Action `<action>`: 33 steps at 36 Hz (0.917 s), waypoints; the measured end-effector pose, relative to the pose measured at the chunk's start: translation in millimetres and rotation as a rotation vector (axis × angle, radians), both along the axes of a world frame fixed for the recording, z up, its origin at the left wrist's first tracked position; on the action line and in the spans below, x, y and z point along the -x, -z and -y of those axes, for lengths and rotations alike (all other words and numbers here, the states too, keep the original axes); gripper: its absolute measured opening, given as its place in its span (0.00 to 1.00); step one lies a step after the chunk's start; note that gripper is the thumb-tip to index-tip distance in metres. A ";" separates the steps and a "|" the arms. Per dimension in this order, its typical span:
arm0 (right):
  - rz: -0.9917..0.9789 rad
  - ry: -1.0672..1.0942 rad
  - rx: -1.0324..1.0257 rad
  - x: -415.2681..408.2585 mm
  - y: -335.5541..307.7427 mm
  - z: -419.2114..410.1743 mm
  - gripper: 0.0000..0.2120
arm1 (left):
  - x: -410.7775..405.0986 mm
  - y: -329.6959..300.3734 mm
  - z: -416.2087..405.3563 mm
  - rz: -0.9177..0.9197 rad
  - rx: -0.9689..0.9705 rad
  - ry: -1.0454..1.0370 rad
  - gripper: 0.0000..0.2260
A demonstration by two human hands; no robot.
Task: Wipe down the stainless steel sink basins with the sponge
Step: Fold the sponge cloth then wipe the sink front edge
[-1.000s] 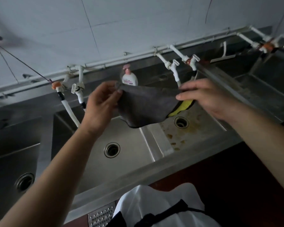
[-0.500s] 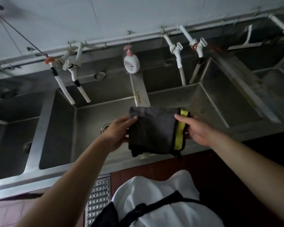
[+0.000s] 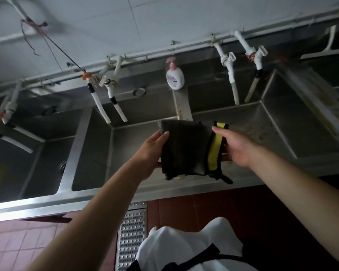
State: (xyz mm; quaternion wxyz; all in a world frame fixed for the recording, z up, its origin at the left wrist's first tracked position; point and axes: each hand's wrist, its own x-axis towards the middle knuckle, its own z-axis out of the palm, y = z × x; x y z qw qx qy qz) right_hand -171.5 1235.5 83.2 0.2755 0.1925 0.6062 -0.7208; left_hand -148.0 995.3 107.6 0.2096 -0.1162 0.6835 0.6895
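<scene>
Dark cloth [image 3: 184, 147] held flat over sink [image 3: 125, 194] front rim.
Left hand [image 3: 151, 153] gripped its left edge, right hand [image 3: 237, 147] pinched the yellow-striped right edge; hands apart.

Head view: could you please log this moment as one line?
left hand: holds dark cloth | right hand: holds its yellow-striped edge | cloth: folded, above sink basin | wiping: not begun

I see a dim, murky view: the sink basins [image 3: 282, 133] sit in shadow, the wall tiles [image 3: 164, 22] catch pale light, wide-angle bending curves the edges, and the far left smears with blur.
</scene>
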 end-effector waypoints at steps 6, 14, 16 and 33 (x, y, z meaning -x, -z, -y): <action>-0.126 -0.046 0.086 -17.1 -25.4 54.3 0.24 | -27.4 -4.5 -66.1 -0.196 0.076 0.077 0.26; -0.155 -0.146 0.200 -34.6 -16.3 51.7 0.39 | -36.2 17.4 -46.4 -0.176 -0.001 -0.030 0.27; -0.136 -0.178 0.209 -33.4 -11.5 49.3 0.41 | -35.6 25.3 -44.6 -0.171 0.027 -0.052 0.28; -0.128 -0.046 -0.536 40.6 89.2 48.0 0.14 | 43.8 118.7 51.2 -0.004 0.369 -0.268 0.24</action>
